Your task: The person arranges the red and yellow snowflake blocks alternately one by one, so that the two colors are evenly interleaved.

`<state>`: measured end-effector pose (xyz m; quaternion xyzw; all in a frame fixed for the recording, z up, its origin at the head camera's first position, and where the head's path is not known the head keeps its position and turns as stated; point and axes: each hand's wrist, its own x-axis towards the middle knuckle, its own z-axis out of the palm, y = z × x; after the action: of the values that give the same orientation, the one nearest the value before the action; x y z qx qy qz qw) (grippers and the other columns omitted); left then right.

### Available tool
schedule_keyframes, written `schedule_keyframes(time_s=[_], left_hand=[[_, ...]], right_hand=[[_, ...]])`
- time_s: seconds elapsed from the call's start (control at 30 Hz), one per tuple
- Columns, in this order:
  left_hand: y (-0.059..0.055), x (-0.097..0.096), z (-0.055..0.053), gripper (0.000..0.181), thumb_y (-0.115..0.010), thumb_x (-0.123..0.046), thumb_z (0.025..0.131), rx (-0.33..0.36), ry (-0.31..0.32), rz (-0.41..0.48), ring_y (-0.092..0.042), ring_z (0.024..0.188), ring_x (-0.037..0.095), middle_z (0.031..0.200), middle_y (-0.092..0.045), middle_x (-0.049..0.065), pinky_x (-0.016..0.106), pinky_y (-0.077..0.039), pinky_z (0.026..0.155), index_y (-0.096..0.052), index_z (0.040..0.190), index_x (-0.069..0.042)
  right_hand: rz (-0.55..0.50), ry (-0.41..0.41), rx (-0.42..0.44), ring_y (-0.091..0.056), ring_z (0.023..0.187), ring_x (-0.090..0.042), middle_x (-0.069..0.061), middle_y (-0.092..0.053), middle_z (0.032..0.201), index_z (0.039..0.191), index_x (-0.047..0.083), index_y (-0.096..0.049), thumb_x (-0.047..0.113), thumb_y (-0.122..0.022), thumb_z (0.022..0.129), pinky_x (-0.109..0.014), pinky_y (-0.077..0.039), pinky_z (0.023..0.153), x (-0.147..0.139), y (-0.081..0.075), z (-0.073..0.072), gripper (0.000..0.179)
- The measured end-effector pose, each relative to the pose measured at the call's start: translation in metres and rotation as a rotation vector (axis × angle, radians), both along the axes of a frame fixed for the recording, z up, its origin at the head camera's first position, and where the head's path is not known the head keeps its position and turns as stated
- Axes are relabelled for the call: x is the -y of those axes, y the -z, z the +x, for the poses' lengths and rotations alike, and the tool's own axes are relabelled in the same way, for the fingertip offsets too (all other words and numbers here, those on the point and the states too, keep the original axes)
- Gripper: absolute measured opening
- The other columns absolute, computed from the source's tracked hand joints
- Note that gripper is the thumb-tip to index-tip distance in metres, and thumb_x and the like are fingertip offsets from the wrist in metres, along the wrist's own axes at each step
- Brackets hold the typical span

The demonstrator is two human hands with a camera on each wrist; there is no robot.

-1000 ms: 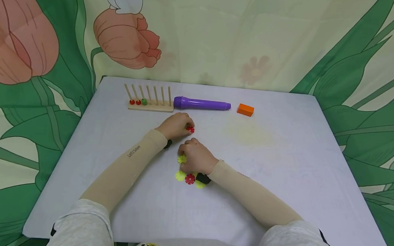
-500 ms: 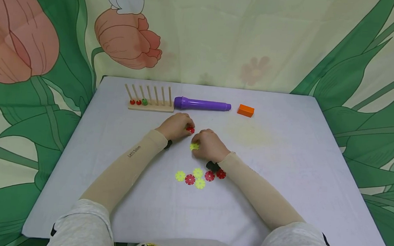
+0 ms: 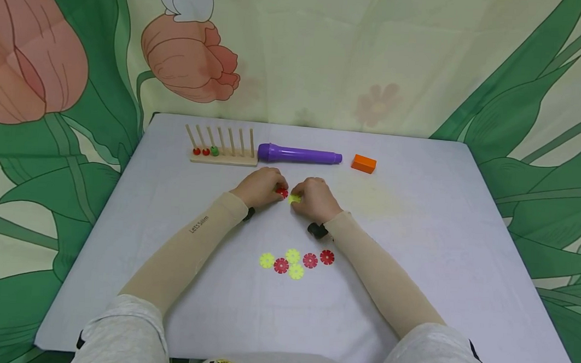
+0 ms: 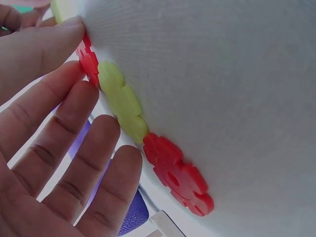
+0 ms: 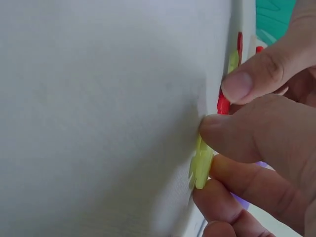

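Note:
My left hand (image 3: 260, 186) pinches a red flower-shaped plastic disc (image 4: 88, 61) between thumb and fingertips. In the left wrist view a yellow disc (image 4: 121, 101) and another red disc (image 4: 175, 173) continue from it in a row, edge to edge, under that hand's fingers. Thumb and fingers of my right hand (image 3: 316, 199) pinch a yellow flower-shaped disc (image 5: 201, 168), held on edge close to the held red one (image 5: 223, 103). Nearer the body lie loose discs, among them a yellow one (image 3: 266, 260) and a red one (image 3: 327, 257).
Behind the hands stands a wooden peg rack (image 3: 222, 159) with two red beads and a green one on its pegs. A purple microphone-shaped toy (image 3: 299, 154) lies beside it, and an orange block (image 3: 363, 164) sits further right on the white table (image 3: 415, 254).
My right hand has carried the yellow disc from the loose discs away from the body, up to the red disc in my left hand. The left hand has stayed in place.

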<state>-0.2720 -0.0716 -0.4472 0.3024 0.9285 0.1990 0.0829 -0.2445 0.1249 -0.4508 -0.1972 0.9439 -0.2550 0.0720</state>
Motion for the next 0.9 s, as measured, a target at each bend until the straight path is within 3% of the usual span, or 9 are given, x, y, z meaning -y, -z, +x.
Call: schedule_keyframes(time_s=[0.33, 0.9], left_hand=[[-0.0035, -0.0011, 0.0013, 0.024, -0.079, -0.015, 0.092, -0.012, 0.009, 0.004, -0.068, 0.102, 0.024, 0.11, -0.074, 0.01, 0.039, -0.056, 0.097, -0.078, 0.115, -0.006], [-0.0024, -0.0026, 0.0003, 0.025, -0.078, -0.015, 0.093, 0.0, 0.002, -0.017, -0.066, 0.099, 0.024, 0.11, -0.072, 0.01, 0.039, -0.056, 0.095, -0.077, 0.116, -0.005]], right_hand=[[-0.008, 0.017, -0.026, -0.066, 0.108, -0.032, -0.015, -0.078, 0.11, 0.113, 0.001, -0.079, 0.012, -0.078, 0.088, -0.046, -0.049, 0.106, 0.001, -0.0009, -0.0104, 0.027], [0.017, 0.016, -0.061, -0.066, 0.109, -0.031, -0.015, -0.075, 0.112, 0.118, 0.002, -0.078, 0.015, -0.078, 0.089, -0.045, -0.053, 0.104, 0.0017, 0.0028, -0.007, 0.032]])
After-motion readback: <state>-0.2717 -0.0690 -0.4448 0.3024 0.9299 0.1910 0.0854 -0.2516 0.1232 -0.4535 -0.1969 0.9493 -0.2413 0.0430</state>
